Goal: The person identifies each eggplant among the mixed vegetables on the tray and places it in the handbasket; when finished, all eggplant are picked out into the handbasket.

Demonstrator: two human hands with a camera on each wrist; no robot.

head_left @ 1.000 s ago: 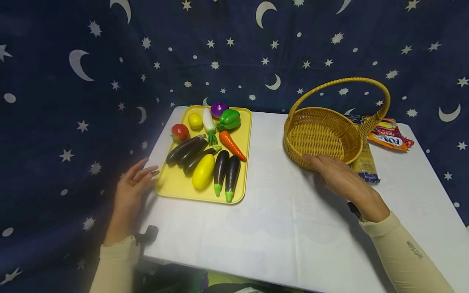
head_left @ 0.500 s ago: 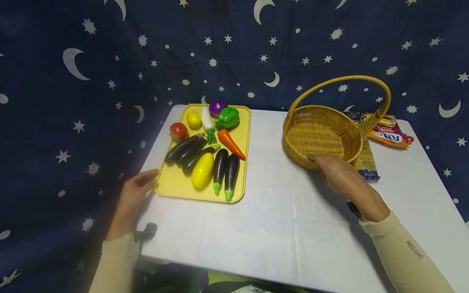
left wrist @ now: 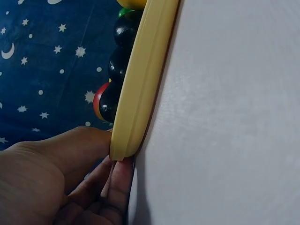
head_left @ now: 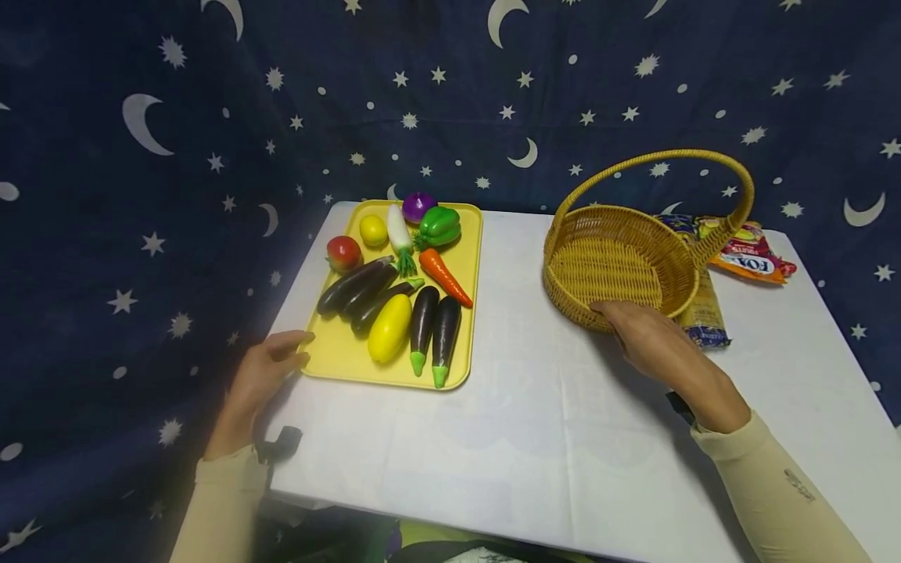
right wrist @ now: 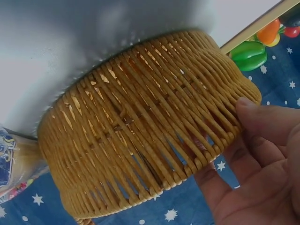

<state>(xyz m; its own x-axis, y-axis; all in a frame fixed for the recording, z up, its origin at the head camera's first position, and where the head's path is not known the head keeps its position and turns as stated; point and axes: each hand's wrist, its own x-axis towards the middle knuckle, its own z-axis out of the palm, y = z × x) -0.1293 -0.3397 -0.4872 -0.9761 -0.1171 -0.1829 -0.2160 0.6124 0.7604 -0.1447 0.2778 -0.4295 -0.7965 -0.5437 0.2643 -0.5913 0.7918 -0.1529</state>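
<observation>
Yellow tray (head_left: 338, 353) lies lengthwise toward the curtain (head_left: 450, 94); hands (head_left: 262, 375) (head_left: 646, 338) pinch it (left) and the basket (head_left: 565, 300) (right).

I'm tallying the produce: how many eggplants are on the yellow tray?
5. Toward the left of the yellow tray, three lie slanted side by side: outer eggplant, middle eggplant, inner eggplant. Two lie at its near right: left eggplant, right eggplant. None seems hidden.

In the head view, light spread evenly over the white worktop (head_left: 521, 438), haze veiled the left sleeve (head_left: 220, 500), and small highlights glinted on the eggplants (head_left: 446, 332). Both wrist views looked dimmer, the right showing soft shadow beside the basket (right wrist: 154, 112).
</observation>
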